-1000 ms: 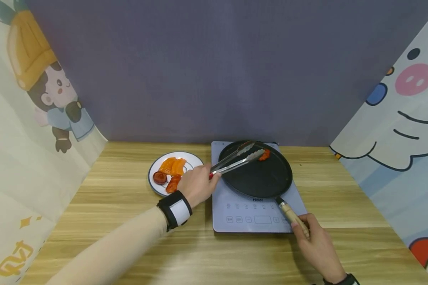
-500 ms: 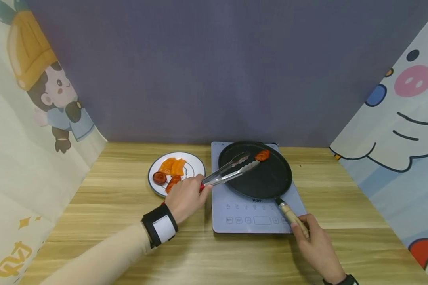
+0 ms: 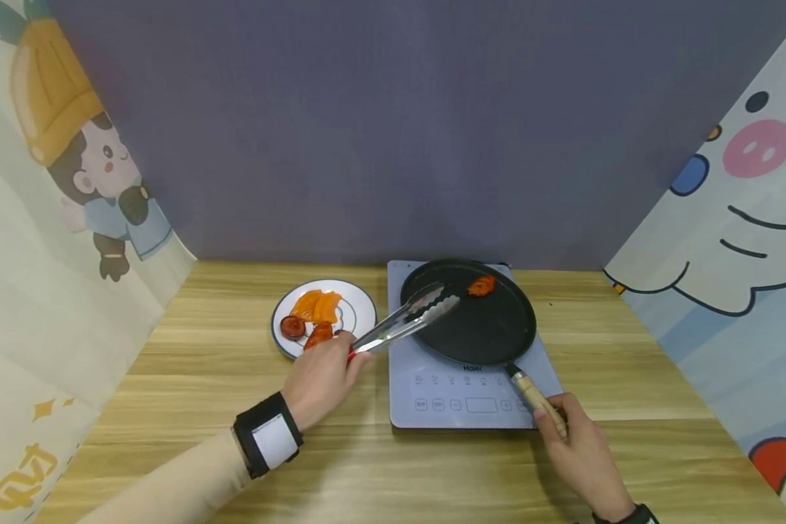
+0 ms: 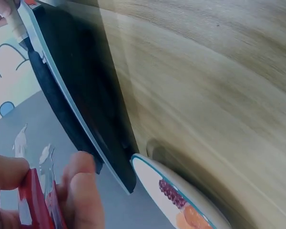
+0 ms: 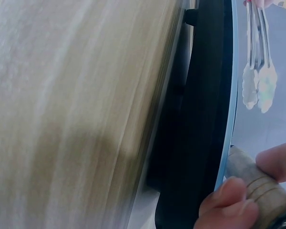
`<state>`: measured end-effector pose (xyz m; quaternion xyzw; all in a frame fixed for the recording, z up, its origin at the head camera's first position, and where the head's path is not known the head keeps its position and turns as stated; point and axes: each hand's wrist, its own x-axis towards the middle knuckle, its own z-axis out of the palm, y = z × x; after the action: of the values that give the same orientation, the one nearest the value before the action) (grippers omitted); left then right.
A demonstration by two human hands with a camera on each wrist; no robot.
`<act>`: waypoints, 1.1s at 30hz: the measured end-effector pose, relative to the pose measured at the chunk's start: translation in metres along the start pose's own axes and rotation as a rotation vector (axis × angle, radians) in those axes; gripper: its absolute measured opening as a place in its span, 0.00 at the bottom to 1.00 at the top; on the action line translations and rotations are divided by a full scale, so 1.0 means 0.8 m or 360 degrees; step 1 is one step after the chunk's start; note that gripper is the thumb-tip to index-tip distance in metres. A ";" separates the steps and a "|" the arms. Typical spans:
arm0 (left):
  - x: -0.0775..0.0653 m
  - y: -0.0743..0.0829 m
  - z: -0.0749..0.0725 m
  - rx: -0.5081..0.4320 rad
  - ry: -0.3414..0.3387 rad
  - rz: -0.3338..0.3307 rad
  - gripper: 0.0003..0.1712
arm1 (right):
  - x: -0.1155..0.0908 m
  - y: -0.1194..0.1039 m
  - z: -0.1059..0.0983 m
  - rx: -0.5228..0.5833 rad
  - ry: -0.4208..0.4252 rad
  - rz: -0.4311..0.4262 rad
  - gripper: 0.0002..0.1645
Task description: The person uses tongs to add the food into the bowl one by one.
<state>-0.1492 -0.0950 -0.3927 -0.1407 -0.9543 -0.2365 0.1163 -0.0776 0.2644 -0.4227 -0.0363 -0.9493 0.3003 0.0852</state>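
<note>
My left hand [image 3: 321, 378] grips red-handled metal tongs [image 3: 440, 310], their scalloped tips spread slightly apart over the left part of a black frying pan [image 3: 485, 335]. In the left wrist view, thumb and fingers press the tongs' red handles [image 4: 35, 202] from both sides. A reddish-orange piece of food [image 3: 481, 285] lies toward the back of the pan, apart from the tips. My right hand [image 3: 583, 447] holds the pan's wooden handle [image 3: 532, 397] at the front right. The pan stands on a white induction cooker [image 3: 439, 418].
Left of the cooker, a white blue-rimmed plate [image 3: 364, 300] bears orange slices [image 3: 316, 306], a round brown-red piece [image 3: 292, 327] and a scored red piece [image 3: 319, 335]. My left hand overlaps its front edge in the head view. A grey-purple panel [image 3: 393, 131] rises behind the wooden table [image 3: 216, 349].
The tongs and my left hand have moved left and toward me, away from the food piece, which now lies fully visible in the pan. My right hand has stayed on the handle.
</note>
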 end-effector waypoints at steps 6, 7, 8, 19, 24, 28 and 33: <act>-0.007 -0.004 -0.007 -0.0042 -0.0026 -0.0016 0.19 | 0.000 -0.001 -0.002 0.0010 -0.0018 0.0006 0.14; -0.009 -0.005 -0.008 -0.0047 -0.0031 -0.0016 0.19 | 0.000 -0.001 -0.002 0.0010 -0.0015 0.0004 0.14; -0.010 -0.006 -0.009 -0.0056 -0.0037 -0.0021 0.20 | 0.000 -0.001 -0.002 0.0009 -0.0008 0.0003 0.14; -0.029 -0.014 -0.016 -0.0081 -0.0160 -0.0175 0.21 | 0.001 0.001 -0.002 -0.0002 0.0004 -0.0003 0.14; -0.034 -0.021 -0.017 -0.0017 -0.0212 -0.0214 0.22 | 0.001 0.002 0.000 0.0004 0.0022 -0.0019 0.13; -0.038 -0.029 -0.019 0.0042 -0.0209 -0.0193 0.23 | -0.001 0.002 0.000 0.0003 0.0050 -0.0042 0.11; -0.044 -0.041 -0.025 0.0071 -0.0218 -0.0189 0.23 | -0.001 0.001 0.001 0.0004 0.0070 -0.0052 0.10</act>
<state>-0.1241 -0.1400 -0.3992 -0.0970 -0.9717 -0.2115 0.0396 -0.0769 0.2649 -0.4240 -0.0272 -0.9473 0.2991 0.1110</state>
